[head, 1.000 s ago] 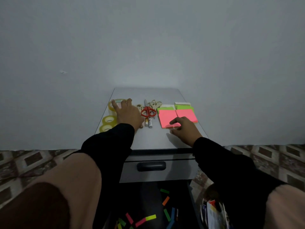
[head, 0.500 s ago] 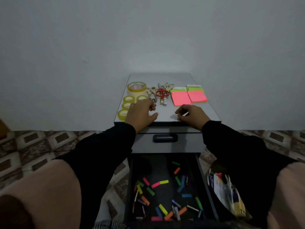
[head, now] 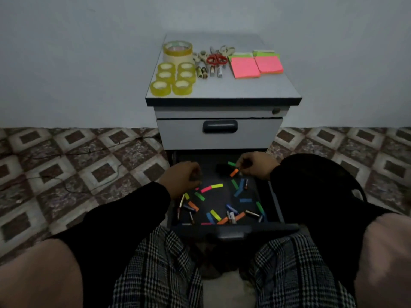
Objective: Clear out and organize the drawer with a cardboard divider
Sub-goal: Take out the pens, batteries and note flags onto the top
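**Hands lowered into the open drawer**

Writing cannot be read anywhere: the labels on the batteries and tape rolls are too small and dim.

The bottom drawer point(head: 275, 207) of the grey cabinet point(head: 220, 135) is pulled out, and coloured paper strips point(head: 211, 188) and small batteries point(head: 231, 215) are scattered over its dark floor. No cardboard divider is seen.

The left hand point(head: 181, 177) is held over the drawer's left rear part with fingers curled; whether anything is held cannot be told. The right hand point(head: 255, 164) is at the right rear, its fingertips pinched on an orange strip point(head: 234, 172), with a green strip point(head: 231, 163) just beside.

On the cabinet's top surface point(head: 233, 91) are set a large tape roll point(head: 177, 51), six small yellow tape rolls point(head: 172, 78), scissors point(head: 216, 58) with pens beside them, and pink sticky-note pads point(head: 256, 66).

Patterned floor tiles point(head: 77, 156) lie on either side, and checked trousers point(head: 160, 270) fill the foreground.

Half a second earlier both hands were resting on the front edge of the top surface; they have since been brought down into the drawer.
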`<state>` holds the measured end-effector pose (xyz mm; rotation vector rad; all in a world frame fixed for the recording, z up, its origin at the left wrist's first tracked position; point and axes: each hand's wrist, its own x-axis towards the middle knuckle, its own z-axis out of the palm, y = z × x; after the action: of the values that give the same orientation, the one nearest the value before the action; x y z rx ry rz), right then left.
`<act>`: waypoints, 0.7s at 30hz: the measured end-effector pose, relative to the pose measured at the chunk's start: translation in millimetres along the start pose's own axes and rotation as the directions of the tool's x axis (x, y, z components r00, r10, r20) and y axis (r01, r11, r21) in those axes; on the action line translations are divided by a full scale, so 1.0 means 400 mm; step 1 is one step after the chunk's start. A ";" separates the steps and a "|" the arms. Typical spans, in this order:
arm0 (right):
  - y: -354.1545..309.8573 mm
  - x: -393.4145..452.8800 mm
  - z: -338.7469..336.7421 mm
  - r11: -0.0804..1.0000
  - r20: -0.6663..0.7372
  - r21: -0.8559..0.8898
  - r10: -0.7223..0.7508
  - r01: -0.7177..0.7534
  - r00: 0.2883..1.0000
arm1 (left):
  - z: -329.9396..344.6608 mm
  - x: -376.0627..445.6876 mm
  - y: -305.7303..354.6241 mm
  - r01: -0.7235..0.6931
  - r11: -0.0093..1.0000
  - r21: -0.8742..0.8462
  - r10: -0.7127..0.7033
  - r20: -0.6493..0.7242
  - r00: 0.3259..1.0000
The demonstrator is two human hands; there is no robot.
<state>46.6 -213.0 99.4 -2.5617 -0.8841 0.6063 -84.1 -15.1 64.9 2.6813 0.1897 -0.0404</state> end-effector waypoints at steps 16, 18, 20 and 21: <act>0.165 0.098 0.284 0.988 0.301 -0.153 0.047 0.000 0.952 | 0.207 0.059 -0.128 0.158 0.969 0.191 -0.186 0.142 0.972; 0.178 0.107 0.308 0.988 0.338 -0.153 0.045 0.007 0.940 | 0.209 0.064 -0.133 0.141 0.952 0.271 -0.177 0.114 0.978; 0.187 0.117 0.330 0.990 0.354 -0.140 0.044 0.006 0.934 | 0.210 0.072 -0.136 0.116 0.939 0.324 -0.159 0.109 0.981; 0.190 0.122 0.341 0.989 0.360 -0.145 0.034 0.020 0.932 | 0.212 0.074 -0.138 0.102 0.933 0.346 -0.152 0.121 0.981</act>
<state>50.1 -210.8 -64.1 -2.6270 -1.0730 1.0796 -62.3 0.5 -37.1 2.9882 0.3382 -0.3380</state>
